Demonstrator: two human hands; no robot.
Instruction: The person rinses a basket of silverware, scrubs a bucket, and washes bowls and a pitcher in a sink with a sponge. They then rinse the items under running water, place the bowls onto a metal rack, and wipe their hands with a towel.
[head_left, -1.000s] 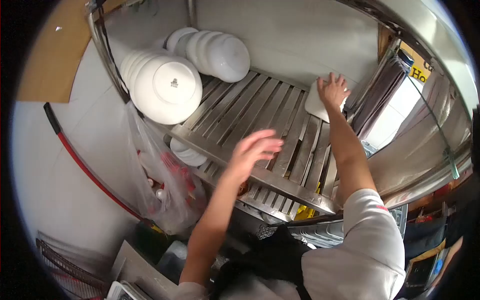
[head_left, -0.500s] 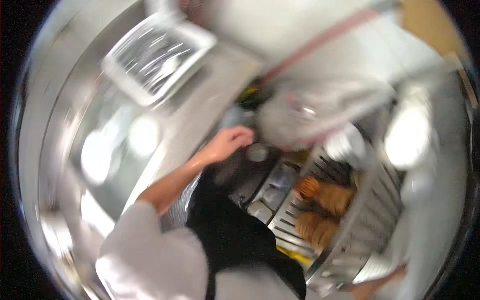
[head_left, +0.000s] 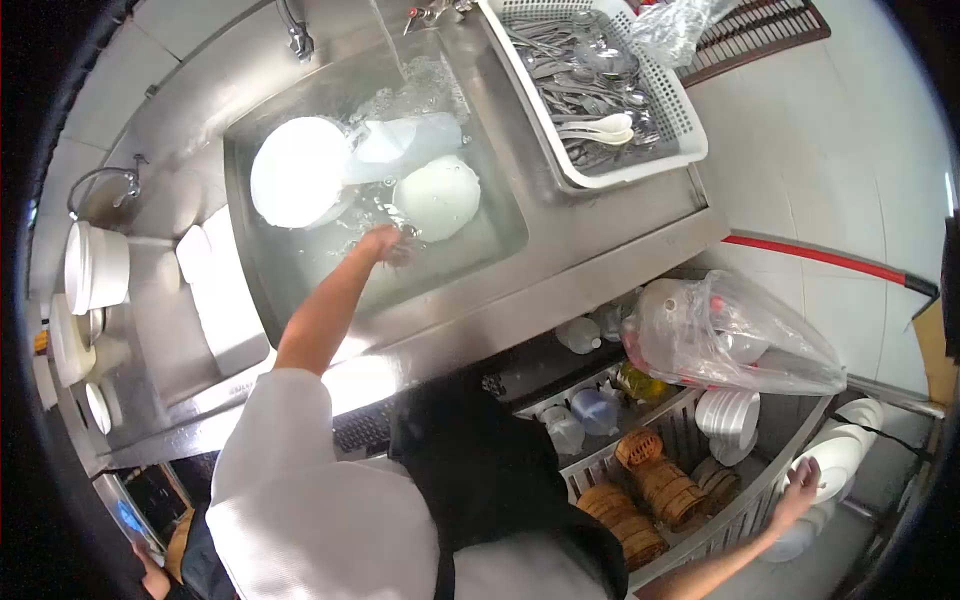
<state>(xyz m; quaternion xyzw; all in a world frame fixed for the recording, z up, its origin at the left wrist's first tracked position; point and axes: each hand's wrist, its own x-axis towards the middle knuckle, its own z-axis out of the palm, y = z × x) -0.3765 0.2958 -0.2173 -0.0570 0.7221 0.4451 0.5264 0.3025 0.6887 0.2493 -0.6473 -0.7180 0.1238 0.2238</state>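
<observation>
My left hand (head_left: pixel 387 244) is in the water of the steel sink (head_left: pixel 500 235), its fingers partly under the surface. Just beyond it lies a pale round dish (head_left: pixel 437 198); a large white bowl (head_left: pixel 300 172) and a translucent container (head_left: pixel 430 135) are farther back. Whether the left hand holds anything is unclear. At the lower right, my right hand (head_left: pixel 800 486) grips the near rim of a white plate (head_left: pixel 832 466), beside more stacked white dishes (head_left: pixel 855 425).
A white basket (head_left: pixel 640 170) of cutlery stands right of the sink. A crate (head_left: pixel 690 540) holds bamboo steamers (head_left: pixel 668 490); a plastic bag (head_left: pixel 735 330) lies above it. White tubs (head_left: pixel 97 268) are at the left. Another person's hand (head_left: pixel 152 575) shows at the lower left.
The view has swung toward the sink and sharpened. My left hand has moved from above the dark shelf area into the sink water. My right hand now shows at the white plates.
</observation>
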